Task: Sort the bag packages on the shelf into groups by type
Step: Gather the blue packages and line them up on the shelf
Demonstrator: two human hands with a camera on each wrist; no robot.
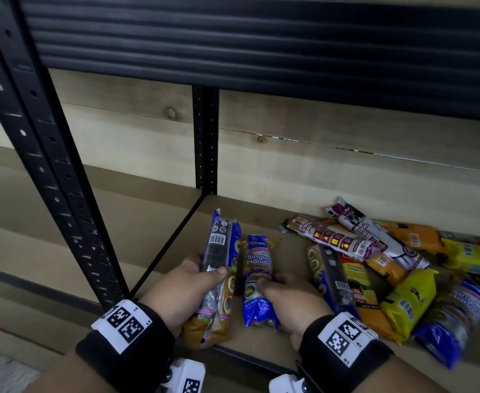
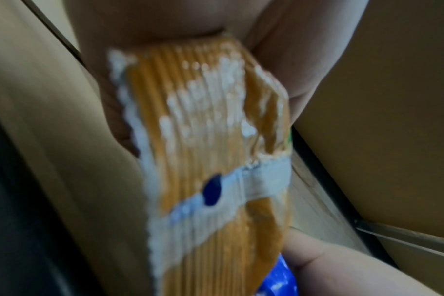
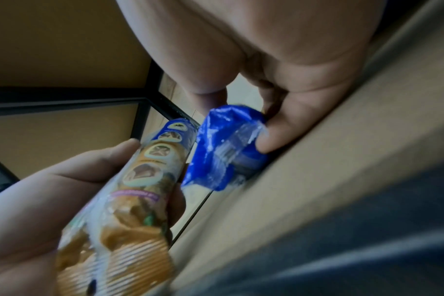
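Observation:
My left hand (image 1: 201, 275) grips a long blue-and-orange bag package (image 1: 219, 268) near the shelf's left front corner; its ribbed orange end (image 2: 210, 160) fills the left wrist view. Just to its right lies a shorter blue "Single Handle" package (image 1: 258, 282) on the shelf board, and my right hand (image 1: 272, 283) grips it with thumb and fingers around its middle. In the right wrist view the fingers (image 3: 274, 140) curl round its blue end (image 3: 223, 148), beside the left hand's package (image 3: 145, 180).
A loose pile of packages lies to the right: a blue-orange one (image 1: 331, 279), orange ones (image 1: 360, 296), yellow ones (image 1: 409, 302), white-purple drawstring ones (image 1: 372, 231), another blue one (image 1: 454, 316). Black uprights (image 1: 204, 140) and a shelf beam overhead (image 1: 261, 52) frame the bay.

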